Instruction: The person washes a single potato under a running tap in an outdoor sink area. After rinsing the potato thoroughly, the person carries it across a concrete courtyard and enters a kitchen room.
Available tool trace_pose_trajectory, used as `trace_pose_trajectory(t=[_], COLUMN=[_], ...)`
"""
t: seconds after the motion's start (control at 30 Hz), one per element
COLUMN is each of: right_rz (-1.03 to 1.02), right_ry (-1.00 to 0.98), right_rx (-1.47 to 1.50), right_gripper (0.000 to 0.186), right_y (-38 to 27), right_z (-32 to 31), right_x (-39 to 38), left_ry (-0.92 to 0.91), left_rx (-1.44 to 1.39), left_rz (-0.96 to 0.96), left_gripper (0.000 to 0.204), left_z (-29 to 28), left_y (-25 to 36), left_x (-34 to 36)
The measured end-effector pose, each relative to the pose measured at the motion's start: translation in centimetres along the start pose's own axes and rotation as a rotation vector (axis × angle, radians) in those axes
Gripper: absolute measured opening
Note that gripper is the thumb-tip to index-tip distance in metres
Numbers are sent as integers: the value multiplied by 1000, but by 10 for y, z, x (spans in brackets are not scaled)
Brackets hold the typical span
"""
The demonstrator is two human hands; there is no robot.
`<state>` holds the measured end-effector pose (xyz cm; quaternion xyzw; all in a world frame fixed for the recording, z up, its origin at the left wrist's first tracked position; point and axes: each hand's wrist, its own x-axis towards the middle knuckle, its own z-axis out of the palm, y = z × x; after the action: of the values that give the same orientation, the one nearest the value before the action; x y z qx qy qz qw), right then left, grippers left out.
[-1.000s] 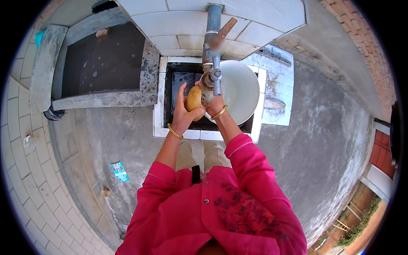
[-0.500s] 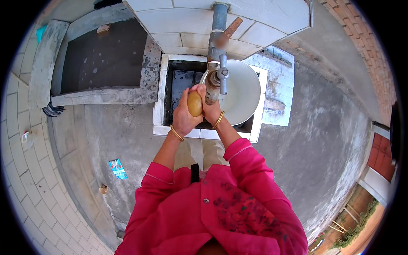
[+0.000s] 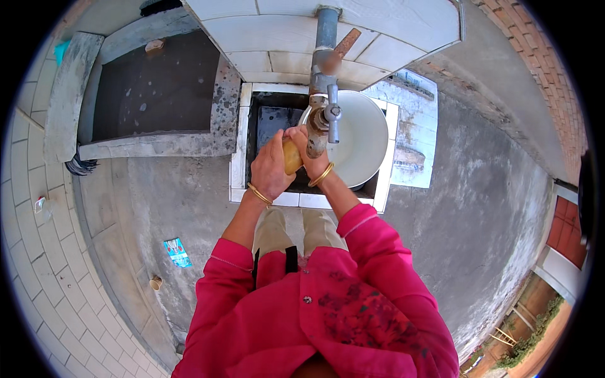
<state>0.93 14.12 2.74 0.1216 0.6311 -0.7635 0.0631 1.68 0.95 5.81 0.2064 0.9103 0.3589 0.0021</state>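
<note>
My left hand (image 3: pixel 269 169) and my right hand (image 3: pixel 307 165) are closed together around a smooth yellow-brown potato (image 3: pixel 292 157). The left fingers wrap its left side and lie over part of its top. On the other side, the right hand presses against it, partly hidden by the rusty tap (image 3: pixel 317 146). The tap's spout stands directly over the right hand; I cannot make out any water running from it. Just to the right, a white basin (image 3: pixel 360 142) sits in the tiled sink (image 3: pixel 283 198).
The tap's grey handle (image 3: pixel 333 113) sticks out above the basin. A white tiled wall (image 3: pixel 271 34) rises behind. At the left is a concrete trough (image 3: pixel 157 145) holding dark water. A blue packet (image 3: pixel 178 252) and a small brown cup (image 3: pixel 155 283) lie on the floor.
Both hands remain on the potato under the tap. The left hand has turned over it, so less of the potato shows now. The view has shifted slightly.
</note>
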Motion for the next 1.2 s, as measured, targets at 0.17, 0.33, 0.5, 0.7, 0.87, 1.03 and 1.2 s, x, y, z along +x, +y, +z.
trace_pose_trajectory(t=[0.17,0.33,0.5,0.7,0.87,1.03,1.2], right_rz=[-238,-28,125,-50,-342,141,-144], right_ry=[171,-245,-398,-3,197,-213,-15], right_rx=[-233,270,382,-158,-465,222,32], right_gripper=[22,26,30,31,35,45,41], right_y=[-2,-16,-38,19,8,-6,0], right_z=[17,-1,2,-8,22,-6,6], right_x=[-20,2,-6,-2,-16,21,-4], left_ry=[63,-47,-436,-295,-1,-190,-81], left_rx=[44,-543,-1744,-938,-209,-686,-510], left_rz=[65,-103,-550,-597,-199,-286,-214], left_gripper=[74,57,44,46,50,43,48], left_z=[0,-8,-19,-2,12,-5,0], left_y=[-5,-5,-6,-7,-26,-17,-15], left_x=[5,-1,-4,4,10,12,14])
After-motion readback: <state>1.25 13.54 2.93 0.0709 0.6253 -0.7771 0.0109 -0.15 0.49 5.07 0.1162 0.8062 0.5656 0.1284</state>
